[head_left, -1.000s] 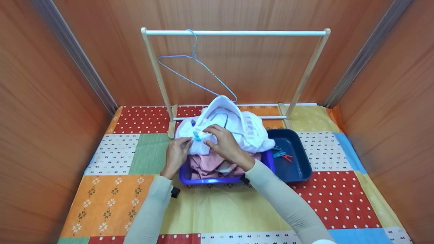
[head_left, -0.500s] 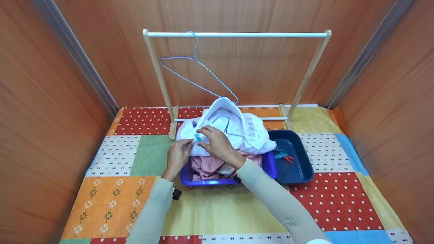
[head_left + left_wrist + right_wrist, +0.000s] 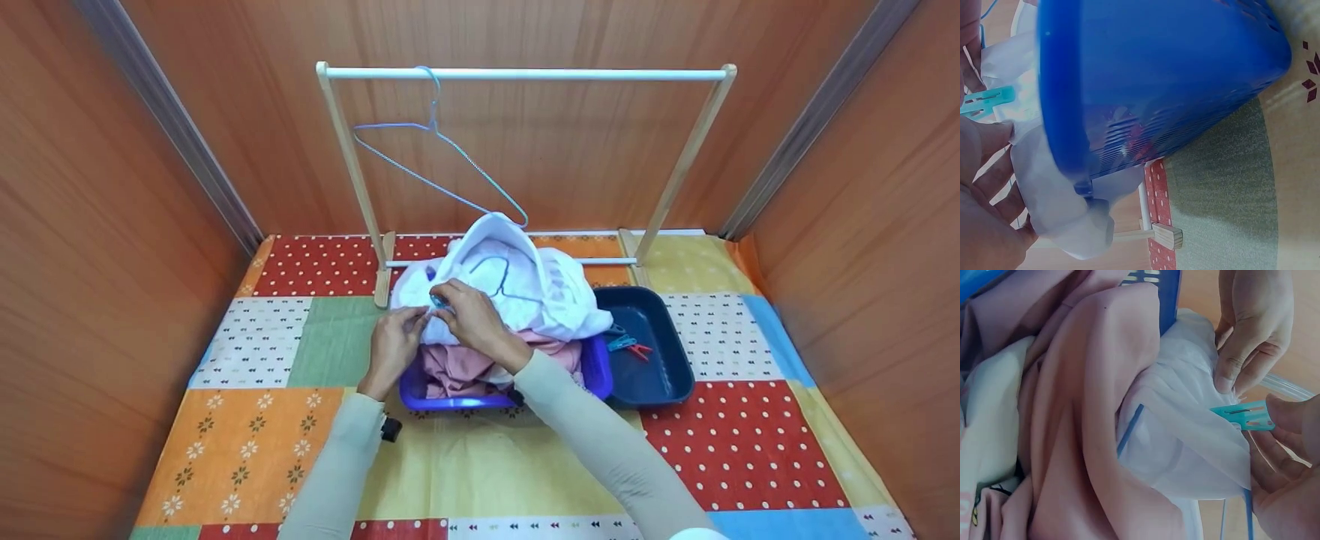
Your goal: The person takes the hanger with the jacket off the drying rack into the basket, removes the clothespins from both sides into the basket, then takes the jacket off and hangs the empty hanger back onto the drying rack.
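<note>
A white garment (image 3: 574, 300) lies heaped over the back of a purple-blue basket (image 3: 457, 403), a thin blue wire hanger (image 3: 504, 279) showing inside it. At its left end a turquoise clothespin (image 3: 1241, 415) is clipped on the fabric. My right hand (image 3: 476, 319) pinches this clothespin's handle end between thumb and fingers, covering most of it in the head view. Just beside it, my left hand (image 3: 394, 341) pinches the garment's edge between thumb and fingertips. Pink cloth (image 3: 457, 367) fills the front of the basket below both hands.
Behind the basket stands a wooden rack with a white rail (image 3: 585, 75). An empty blue hanger (image 3: 472, 161) hangs on its left part. To the right, a dark tray (image 3: 660, 375) holds turquoise and red clothespins (image 3: 639, 352). Wooden panels enclose the patchwork cloth (image 3: 262, 450).
My right hand has shifted left, and its thumb and fingers, earlier spread around the clothespin, have closed on it. My left hand keeps its pinch on the garment's edge.
</note>
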The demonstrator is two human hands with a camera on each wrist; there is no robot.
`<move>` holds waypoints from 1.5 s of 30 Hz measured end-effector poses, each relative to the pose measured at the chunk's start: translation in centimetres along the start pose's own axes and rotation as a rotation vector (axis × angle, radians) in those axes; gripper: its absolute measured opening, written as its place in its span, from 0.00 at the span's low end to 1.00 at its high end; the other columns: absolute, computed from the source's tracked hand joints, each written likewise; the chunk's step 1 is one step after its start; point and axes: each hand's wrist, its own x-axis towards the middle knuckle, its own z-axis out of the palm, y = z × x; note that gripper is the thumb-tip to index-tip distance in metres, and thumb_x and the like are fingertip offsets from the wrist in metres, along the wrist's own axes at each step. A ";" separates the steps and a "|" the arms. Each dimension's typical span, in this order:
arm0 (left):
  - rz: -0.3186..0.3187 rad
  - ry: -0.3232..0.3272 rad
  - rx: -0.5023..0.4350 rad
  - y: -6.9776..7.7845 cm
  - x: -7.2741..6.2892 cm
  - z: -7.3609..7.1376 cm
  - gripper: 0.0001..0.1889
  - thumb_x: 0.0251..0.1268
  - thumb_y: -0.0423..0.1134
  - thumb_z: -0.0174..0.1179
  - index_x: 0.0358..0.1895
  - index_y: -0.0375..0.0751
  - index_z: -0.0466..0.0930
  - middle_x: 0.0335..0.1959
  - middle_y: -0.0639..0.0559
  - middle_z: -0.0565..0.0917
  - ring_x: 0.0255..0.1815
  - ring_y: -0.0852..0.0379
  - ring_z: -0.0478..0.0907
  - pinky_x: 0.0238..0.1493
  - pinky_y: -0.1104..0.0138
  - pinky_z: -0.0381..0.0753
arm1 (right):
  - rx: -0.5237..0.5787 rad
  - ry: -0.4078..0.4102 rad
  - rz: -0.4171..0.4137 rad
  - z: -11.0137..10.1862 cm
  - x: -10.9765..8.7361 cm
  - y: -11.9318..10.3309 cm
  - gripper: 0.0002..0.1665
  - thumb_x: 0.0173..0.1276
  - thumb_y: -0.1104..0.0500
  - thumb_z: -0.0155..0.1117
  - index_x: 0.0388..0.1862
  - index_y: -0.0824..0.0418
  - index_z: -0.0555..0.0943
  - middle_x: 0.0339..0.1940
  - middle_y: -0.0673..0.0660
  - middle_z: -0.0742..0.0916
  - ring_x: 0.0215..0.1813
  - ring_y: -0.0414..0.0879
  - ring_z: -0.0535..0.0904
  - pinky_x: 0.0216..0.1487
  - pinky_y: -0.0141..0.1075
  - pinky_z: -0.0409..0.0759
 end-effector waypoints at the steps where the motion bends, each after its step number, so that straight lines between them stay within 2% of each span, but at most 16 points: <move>1: -0.002 0.000 0.000 0.0 0.0 0.0 0.07 0.61 0.35 0.67 0.41 0.38 0.89 0.37 0.44 0.90 0.41 0.45 0.87 0.45 0.53 0.82 | -0.003 0.002 -0.002 0.0 0.1 0.0 0.13 0.66 0.59 0.67 0.48 0.61 0.82 0.43 0.56 0.86 0.45 0.48 0.84 0.46 0.41 0.83; 9: -0.013 0.001 0.001 0.0 0.0 0.0 0.07 0.62 0.35 0.67 0.40 0.38 0.89 0.36 0.44 0.90 0.40 0.45 0.87 0.45 0.53 0.82 | 0.012 0.055 -0.053 0.4 0.5 0.4 0.05 0.66 0.60 0.66 0.37 0.60 0.80 0.36 0.55 0.85 0.37 0.48 0.83 0.40 0.41 0.82; 15: 0.013 0.020 0.009 -0.1 -0.1 0.1 0.07 0.59 0.32 0.67 0.40 0.36 0.89 0.36 0.43 0.90 0.39 0.44 0.86 0.43 0.52 0.82 | 0.071 0.128 -0.086 0.5 0.6 0.6 0.04 0.65 0.62 0.66 0.32 0.60 0.79 0.31 0.54 0.85 0.34 0.47 0.83 0.38 0.39 0.81; 25: -0.056 -0.030 -0.008 -0.1 0.1 -0.1 0.08 0.63 0.35 0.66 0.43 0.37 0.89 0.39 0.43 0.90 0.43 0.46 0.86 0.47 0.53 0.82 | 0.124 0.191 -0.095 0.4 0.7 0.0 0.06 0.66 0.60 0.66 0.36 0.63 0.81 0.34 0.56 0.85 0.40 0.47 0.84 0.44 0.38 0.83; 36: -0.044 -0.027 -0.002 -0.1 0.1 -0.1 0.07 0.63 0.35 0.66 0.40 0.37 0.89 0.37 0.43 0.90 0.40 0.45 0.86 0.44 0.52 0.82 | 0.140 0.142 -0.087 -0.7 -0.2 -0.9 0.15 0.64 0.60 0.70 0.48 0.64 0.83 0.43 0.57 0.87 0.46 0.47 0.85 0.51 0.38 0.83; 45: -0.038 -0.026 -0.005 0.1 0.0 -0.1 0.08 0.63 0.35 0.66 0.43 0.38 0.89 0.39 0.43 0.90 0.43 0.45 0.86 0.47 0.52 0.82 | 0.193 0.159 -0.098 -2.1 -2.2 -0.4 0.18 0.64 0.57 0.71 0.50 0.62 0.83 0.44 0.56 0.88 0.45 0.46 0.85 0.50 0.37 0.84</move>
